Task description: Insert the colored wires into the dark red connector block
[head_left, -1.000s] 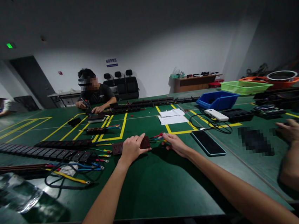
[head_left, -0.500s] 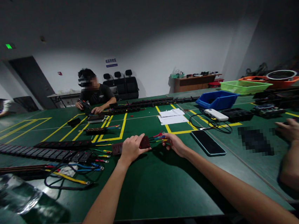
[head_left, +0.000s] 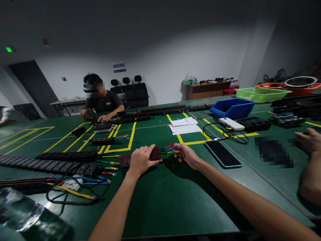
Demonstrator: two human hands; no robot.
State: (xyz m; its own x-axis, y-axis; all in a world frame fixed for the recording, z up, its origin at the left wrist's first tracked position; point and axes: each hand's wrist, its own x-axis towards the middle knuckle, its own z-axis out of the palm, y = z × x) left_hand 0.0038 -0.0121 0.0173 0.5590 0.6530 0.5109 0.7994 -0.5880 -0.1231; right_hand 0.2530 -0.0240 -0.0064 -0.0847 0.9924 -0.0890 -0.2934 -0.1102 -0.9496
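The maroon block (head_left: pixel 154 154) lies on the green table (head_left: pixel 163 203), in front of the camera wearer, with the left hand (head_left: pixel 141 161) over its middle, thumb and fingers closed around it. Coloured wires (head_left: pixel 169 149) run out from the block's right end to the right hand (head_left: pixel 189 156), whose thumb and forefinger are pinched together on their tips; the other fingers are curled. Left of the block, a long black strip (head_left: pixel 41 165) of segments stretches towards the table's left side, and loose leads with metal ring ends lie between the two. A clear bottle (head_left: pixel 12 208) with a blue cap lies nearer the wearer, well to the block's left. To the block's right, past the right hand, is a phone (head_left: pixel 223 154), face up, its screen dark. Beyond the block and to its right are white papers (head_left: pixel 185 126), a white device (head_left: pixel 231 124) beside a black cable (head_left: pixel 221 134), a blue bin (head_left: pixel 232 109) and a light green basket (head_left: pixel 263 96). Far to the block's right, another person's hand (head_left: pixel 318 141) is over the table. Across the table, beyond the block and to its left, a person in a dark shirt (head_left: pixel 107 103) holds a dark tool (head_left: pixel 91 112).
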